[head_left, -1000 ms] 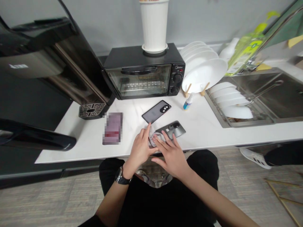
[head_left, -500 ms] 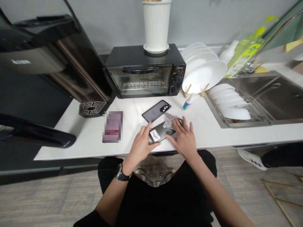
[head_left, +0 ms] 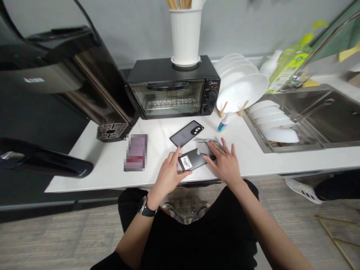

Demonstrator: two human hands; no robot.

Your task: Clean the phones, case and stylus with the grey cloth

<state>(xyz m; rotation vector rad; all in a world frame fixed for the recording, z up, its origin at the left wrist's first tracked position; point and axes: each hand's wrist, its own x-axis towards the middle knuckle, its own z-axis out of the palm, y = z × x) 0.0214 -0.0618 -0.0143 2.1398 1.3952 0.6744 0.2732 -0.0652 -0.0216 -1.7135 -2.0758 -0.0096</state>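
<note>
Between the two hands on the desk [head_left: 157,129] lies the phone [head_left: 198,161], back up, its long axis slanting from the left hand [head_left: 167,174] rightward and slightly away. With thumb and forefinger parted, the left hand braces the phone's labelled end. Open, fingers spread, the right hand [head_left: 227,165] rests over the cloth [head_left: 204,148] at the opposite end. Both hands touch their things, so neither is clearly nearer. Beyond the phone lies the case [head_left: 184,135], slanting likewise.
</note>
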